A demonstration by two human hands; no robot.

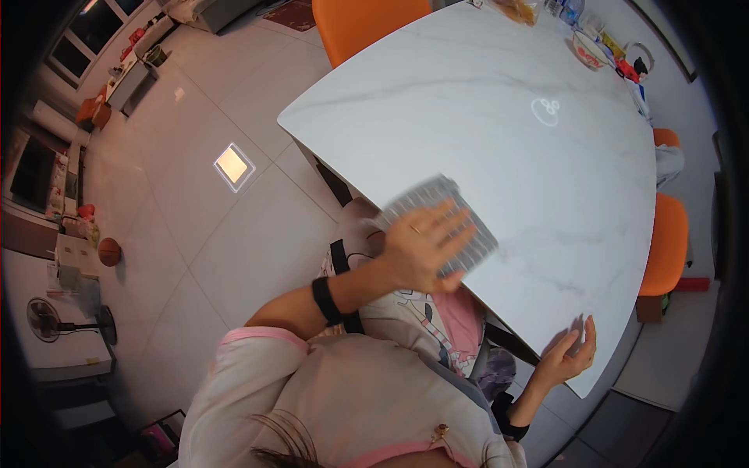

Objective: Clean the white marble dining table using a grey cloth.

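My left hand (430, 248) lies palm down over a folded grey cloth (439, 190) with a pale grid pattern, its fingers spread across the top. The cloth sits at the near edge of a white marble-patterned table (526, 175), partly hidden by the hand and slightly blurred. A ring shows on one finger and a black band circles that wrist. Over by the table's right-hand near corner, my right hand (567, 354) rests its side at the edge, fingers loosely curled and apart, with nothing in it.
An orange chair (368, 26) stands beyond the table's left side, another orange chair (664, 245) at its right. A bowl (588, 51), plastic bottles (570, 11) and small items line the far right. On the floor are a basketball (109, 251) and, leftward, a fan (44, 319).
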